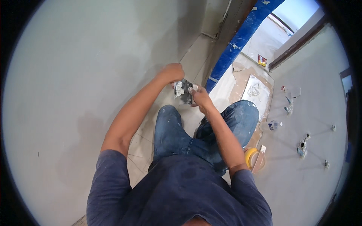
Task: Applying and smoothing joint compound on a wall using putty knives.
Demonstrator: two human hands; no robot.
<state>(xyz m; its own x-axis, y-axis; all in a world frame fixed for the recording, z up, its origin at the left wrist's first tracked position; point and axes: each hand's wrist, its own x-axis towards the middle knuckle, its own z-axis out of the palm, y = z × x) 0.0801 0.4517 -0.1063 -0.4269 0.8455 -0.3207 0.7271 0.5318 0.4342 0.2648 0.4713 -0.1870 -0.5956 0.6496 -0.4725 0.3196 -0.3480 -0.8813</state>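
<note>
Left hand (171, 72) and right hand (200, 97) both closed on a plaster-caked trowel (183, 92), above tiled floor (196, 56) beside grey wall (75, 75).

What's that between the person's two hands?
In the head view, a dark trowel smeared with white plaster sits between the left hand and the right hand; both touch it.

**Layout at the wall corner**

Left hand (171, 72) and right hand (200, 97) meet ahead of the knees, both on a putty-loaded trowel (184, 91) between them. Wall (75, 94) to the left. Taped door frame (241, 37) ahead, right of the hands. Cardboard sheet (241, 81) on the floor beyond the right knee, flat board (256, 92) on it. Plastic bottle (274, 125) right of the cardboard. Bucket (252, 158) beside the right elbow.
</note>
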